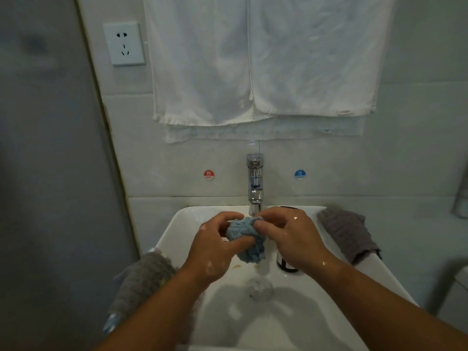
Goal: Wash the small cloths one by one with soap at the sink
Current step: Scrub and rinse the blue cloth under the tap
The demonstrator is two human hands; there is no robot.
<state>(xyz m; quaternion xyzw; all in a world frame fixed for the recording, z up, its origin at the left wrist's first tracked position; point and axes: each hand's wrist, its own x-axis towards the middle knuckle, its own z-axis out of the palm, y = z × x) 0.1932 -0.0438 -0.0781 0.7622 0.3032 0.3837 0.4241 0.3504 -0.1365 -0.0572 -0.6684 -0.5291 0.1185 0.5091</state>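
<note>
**Blue cloth bunched in both hands under the tap**

Head view. You hold a small blue cloth (247,236) bunched up over the basin of the white sink (174,226), just below the spout of the chrome tap (255,183).

- Your left hand (215,249) wraps the cloth from the left, with the fingers curled over the top and the thumb pressed into its front.
- Your right hand (291,239) pinches the cloth's upper right edge between the thumb and curled fingers.
- Both hands are wet, with droplets on the skin.
- A grey cloth (349,234) lies draped on the sink's right rim.
- A second grey cloth (144,282) hangs over the left rim, beside your left forearm.
- A dark container (286,266) stands in the basin, partly hidden behind your right hand.
- The drain (259,290) sits below the blue cloth.
- On the wall, white towels (253,59) hang above the tap, with a socket (124,43) to their left.
- A red sticker (209,174) and a blue sticker (299,174) flank the tap.
</note>
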